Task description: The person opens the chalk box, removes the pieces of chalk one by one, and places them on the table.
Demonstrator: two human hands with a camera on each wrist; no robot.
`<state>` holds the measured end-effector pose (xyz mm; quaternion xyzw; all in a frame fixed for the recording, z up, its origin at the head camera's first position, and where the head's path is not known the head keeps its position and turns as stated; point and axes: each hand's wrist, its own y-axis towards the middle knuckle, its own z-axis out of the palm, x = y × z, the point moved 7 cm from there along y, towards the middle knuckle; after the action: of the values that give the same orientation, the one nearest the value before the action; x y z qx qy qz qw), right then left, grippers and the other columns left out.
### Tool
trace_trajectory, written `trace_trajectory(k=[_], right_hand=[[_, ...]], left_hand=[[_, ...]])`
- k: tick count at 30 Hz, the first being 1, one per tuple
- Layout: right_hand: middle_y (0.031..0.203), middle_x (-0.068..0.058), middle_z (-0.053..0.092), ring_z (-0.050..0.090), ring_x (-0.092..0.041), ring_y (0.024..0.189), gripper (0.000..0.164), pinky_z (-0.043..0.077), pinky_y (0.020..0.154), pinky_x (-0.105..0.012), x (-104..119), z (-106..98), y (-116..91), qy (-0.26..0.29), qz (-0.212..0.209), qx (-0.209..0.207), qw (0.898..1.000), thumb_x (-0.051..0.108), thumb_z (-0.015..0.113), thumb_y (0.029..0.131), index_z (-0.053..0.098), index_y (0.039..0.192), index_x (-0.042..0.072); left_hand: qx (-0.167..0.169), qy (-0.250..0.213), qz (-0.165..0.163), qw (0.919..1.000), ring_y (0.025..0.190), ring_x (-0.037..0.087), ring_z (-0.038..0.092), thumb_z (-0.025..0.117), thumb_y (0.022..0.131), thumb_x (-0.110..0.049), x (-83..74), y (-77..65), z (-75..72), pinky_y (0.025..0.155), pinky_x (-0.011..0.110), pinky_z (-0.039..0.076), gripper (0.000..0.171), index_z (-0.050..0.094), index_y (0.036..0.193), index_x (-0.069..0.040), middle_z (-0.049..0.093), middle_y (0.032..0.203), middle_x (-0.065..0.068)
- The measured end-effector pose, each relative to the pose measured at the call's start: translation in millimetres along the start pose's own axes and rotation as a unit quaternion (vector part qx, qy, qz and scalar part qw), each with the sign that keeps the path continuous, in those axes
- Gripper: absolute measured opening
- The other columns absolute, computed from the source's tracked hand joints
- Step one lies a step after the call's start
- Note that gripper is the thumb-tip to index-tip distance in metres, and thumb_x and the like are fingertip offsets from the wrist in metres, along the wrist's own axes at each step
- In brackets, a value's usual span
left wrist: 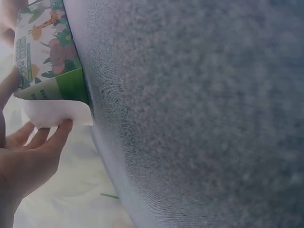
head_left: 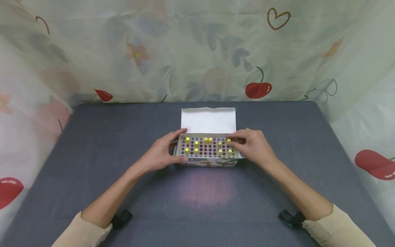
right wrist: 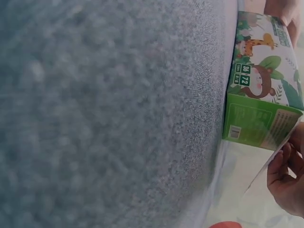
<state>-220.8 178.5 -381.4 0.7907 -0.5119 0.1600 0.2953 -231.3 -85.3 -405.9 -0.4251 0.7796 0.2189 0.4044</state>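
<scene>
A printed cardboard box (head_left: pixel 207 162) stands on the table, its white lid (head_left: pixel 208 120) raised at the back. Inside it a tray with rows of round holes (head_left: pixel 205 145) carries several yellow-topped pegs (head_left: pixel 196 143). My left hand (head_left: pixel 160 151) grips the box's left end, thumb at the front corner and fingers toward the back. At the tray's right side, my right hand (head_left: pixel 254 144) pinches one yellow-topped peg (head_left: pixel 228 141) between thumb and index finger. In the right wrist view the box's green end (right wrist: pixel 256 121) shows, with the right hand's fingers beside a thin flap.
A dark grey cloth (head_left: pixel 210 212) covers the table. Behind it hangs a pale curtain (head_left: pixel 191 51) printed with flowers and cherries. Black straps (head_left: pixel 121 219) sit at the wrists near beige sleeves (head_left: pixel 84 231).
</scene>
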Motion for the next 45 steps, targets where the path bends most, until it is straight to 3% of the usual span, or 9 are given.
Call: trace_trajectory(k=[7,17,27,34,45], right_hand=[[0.086,0.002,0.075,0.06,-0.01,0.073,0.025,0.05,0.059,-0.029,5,-1,1,-0.045,-0.034,0.0,0.998,0.016,0.083,0.082,0.08,0.106,0.011],[0.079,0.004,0.069,0.051,-0.009,0.066,0.018,0.044,0.054,-0.027,7,2,5,-0.045,-0.046,-0.003,0.998,0.013,0.081,0.085,0.078,0.102,0.01],[0.08,0.002,0.068,0.055,-0.011,0.07,0.014,0.048,0.059,-0.029,8,-1,7,-0.048,-0.048,0.015,0.998,0.012,0.075,0.09,0.073,0.103,0.009],[0.077,0.002,0.065,0.054,-0.009,0.068,0.015,0.049,0.057,-0.027,9,-9,6,-0.028,-0.057,-0.029,0.998,0.01,0.078,0.087,0.077,0.102,0.009],[0.088,0.001,0.074,0.067,-0.01,0.07,0.018,0.057,0.064,-0.022,11,-18,9,0.036,-0.048,-0.073,0.996,0.008,0.079,0.086,0.077,0.103,0.008]], left_hand=[[0.004,-0.023,-0.006,0.9997,0.138,0.032,0.042,0.085,0.08,-0.017,5.7,1.5,3.8,0.112,0.04,0.043,0.094,0.032,0.157,-0.021,0.039,0.153,0.008],[0.0,-0.018,-0.011,0.9998,0.138,0.035,0.042,0.085,0.08,-0.015,4.6,-0.7,-0.4,0.112,0.043,0.043,0.095,0.03,0.157,-0.019,0.039,0.152,0.011],[0.003,-0.001,-0.014,0.9999,0.134,0.031,0.046,0.085,0.081,-0.018,4.1,0.7,-0.2,0.111,0.042,0.044,0.094,0.03,0.157,-0.019,0.043,0.146,0.011],[0.01,-0.001,-0.012,0.9999,0.137,0.03,0.043,0.085,0.081,-0.02,3.7,4.5,0.8,0.111,0.041,0.044,0.093,0.031,0.157,-0.023,0.041,0.148,0.009],[0.009,0.002,-0.014,0.9999,0.136,0.028,0.044,0.085,0.081,-0.02,4.1,2.4,-0.7,0.112,0.042,0.044,0.094,0.03,0.157,-0.022,0.042,0.147,0.008]])
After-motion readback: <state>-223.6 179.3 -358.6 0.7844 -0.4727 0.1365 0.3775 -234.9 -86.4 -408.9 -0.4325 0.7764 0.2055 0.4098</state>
